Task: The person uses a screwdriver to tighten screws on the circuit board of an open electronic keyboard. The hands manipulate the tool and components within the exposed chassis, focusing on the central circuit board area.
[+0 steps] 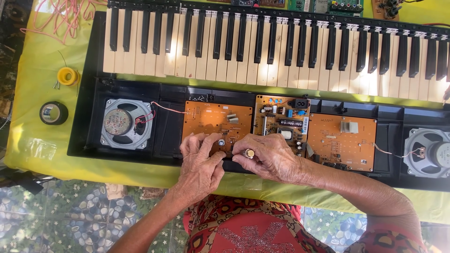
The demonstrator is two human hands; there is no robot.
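Note:
An opened electronic keyboard (84, 117) lies on a yellow cloth, keys at the far side. My left hand (201, 164) rests on the near edge of the left orange circuit board (211, 119), fingers pinched around a small round metal part (221, 142) on it. My right hand (269, 157) sits beside it, fingers closed over the board's near right corner, a ring on one finger; what it grips is hidden. The two hands almost touch.
A second board with components (281, 119) and a third orange board (342, 140) lie to the right. Speakers sit at the left (124, 123) and right (429, 152) ends. A yellow solder spool (67, 76), black tape roll (53, 113) and pink wire (61, 18) lie at the left.

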